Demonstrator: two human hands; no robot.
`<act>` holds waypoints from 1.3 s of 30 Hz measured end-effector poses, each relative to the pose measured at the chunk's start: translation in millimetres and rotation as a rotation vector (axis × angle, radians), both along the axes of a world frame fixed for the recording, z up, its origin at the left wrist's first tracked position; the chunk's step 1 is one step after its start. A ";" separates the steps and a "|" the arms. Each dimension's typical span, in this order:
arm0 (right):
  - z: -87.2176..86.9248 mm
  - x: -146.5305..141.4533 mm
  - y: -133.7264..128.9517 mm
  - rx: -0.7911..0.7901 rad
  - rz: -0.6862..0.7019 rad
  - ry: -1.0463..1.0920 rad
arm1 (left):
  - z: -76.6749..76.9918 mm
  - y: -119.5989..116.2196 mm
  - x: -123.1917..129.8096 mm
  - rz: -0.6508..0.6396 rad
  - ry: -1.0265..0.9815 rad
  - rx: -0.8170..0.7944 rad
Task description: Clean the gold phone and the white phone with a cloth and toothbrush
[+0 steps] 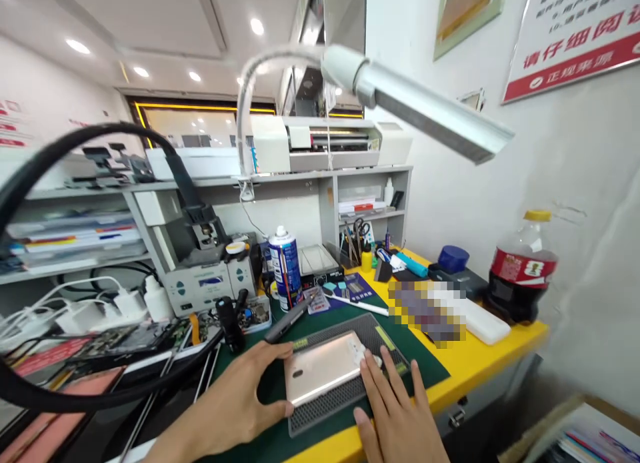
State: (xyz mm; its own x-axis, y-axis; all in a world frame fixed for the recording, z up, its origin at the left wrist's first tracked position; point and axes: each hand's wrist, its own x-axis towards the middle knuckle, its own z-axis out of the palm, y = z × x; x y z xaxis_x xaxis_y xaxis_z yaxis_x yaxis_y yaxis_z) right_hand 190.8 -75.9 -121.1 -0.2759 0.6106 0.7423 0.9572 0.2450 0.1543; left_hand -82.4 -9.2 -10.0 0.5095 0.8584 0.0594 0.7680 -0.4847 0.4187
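A pale gold phone (325,368) lies back up on a dark textured mat (327,399), which rests on a green work mat (420,349). My left hand (245,389) grips the phone's left end, thumb on the near edge and fingers on the far edge. My right hand (395,403) lies with fingers spread over the phone's right end and the textured mat. Something small and white (361,353), perhaps a cloth or tissue, shows by the right fingertips; its exact shape is unclear. A dark grey pen-like tool (290,319) lies just beyond the left hand.
A blue spray can (285,269) stands behind the mats. A black hose (100,399) loops across the left side, near circuit boards (145,336). A cola bottle (523,269) stands at the right by the wall. A lamp (430,109) hangs overhead.
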 end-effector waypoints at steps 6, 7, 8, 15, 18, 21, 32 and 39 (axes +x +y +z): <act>14.0 17.6 23.1 -0.119 0.284 -0.031 | 11.1 -6.3 -0.2 0.038 -0.012 -0.132; 24.4 21.9 23.1 -0.223 0.327 -0.006 | 11.8 -7.1 0.7 0.047 -0.017 -0.126; 35.3 26.2 22.7 -0.333 0.353 0.045 | 12.1 -7.6 1.7 0.049 -0.022 -0.125; 79.5 43.2 31.7 -0.576 0.553 0.499 | 18.4 -10.8 7.9 0.061 -0.046 -0.135; 84.4 45.8 38.3 -0.635 0.578 0.564 | 19.9 -11.8 7.9 0.063 -0.053 -0.134; 89.8 48.0 43.1 -0.712 0.570 0.554 | 15.6 -8.1 5.1 0.033 -0.059 -0.113; 97.0 70.5 60.6 -0.873 0.552 0.419 | 9.6 3.9 1.0 -0.069 -0.031 -0.083; 92.5 72.6 55.3 -0.895 0.509 0.401 | 4.0 6.5 -1.4 -0.055 0.024 -0.062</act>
State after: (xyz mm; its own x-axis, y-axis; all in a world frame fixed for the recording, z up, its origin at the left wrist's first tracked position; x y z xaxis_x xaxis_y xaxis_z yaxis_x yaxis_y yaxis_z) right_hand 263.4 -20.6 -28.7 -0.4856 0.8553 0.1808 0.6536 0.4926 -0.5746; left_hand -83.8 -2.7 -6.0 0.5562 0.8310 -0.0057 0.7511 -0.4997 0.4314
